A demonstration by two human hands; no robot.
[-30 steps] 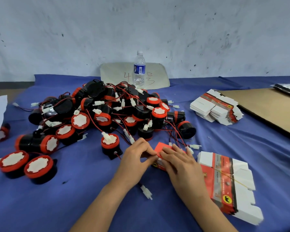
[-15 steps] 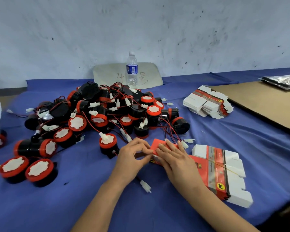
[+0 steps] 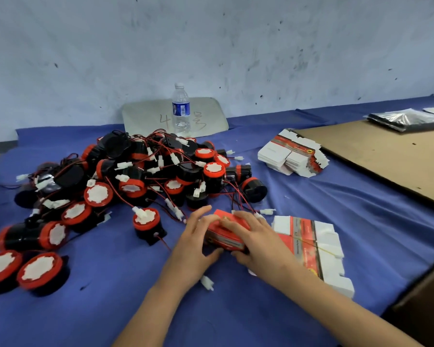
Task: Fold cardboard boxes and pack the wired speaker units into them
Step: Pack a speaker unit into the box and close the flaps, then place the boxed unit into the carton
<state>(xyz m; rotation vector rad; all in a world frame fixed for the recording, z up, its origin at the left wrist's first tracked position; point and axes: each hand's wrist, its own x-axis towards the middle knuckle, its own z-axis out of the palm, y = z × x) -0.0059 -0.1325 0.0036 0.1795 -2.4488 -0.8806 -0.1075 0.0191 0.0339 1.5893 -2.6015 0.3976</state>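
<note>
A packing workshop: heaped speaker units [image 3: 98, 194] and flat box stacks [image 3: 293, 156] on a blue-clothed bench [image 3: 361, 221].

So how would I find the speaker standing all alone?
Find the big heap of speakers on the blue cloth. Just nearer than it, beside the left hand, one speaker stands apart, red face up with a white plug on top.
</note>
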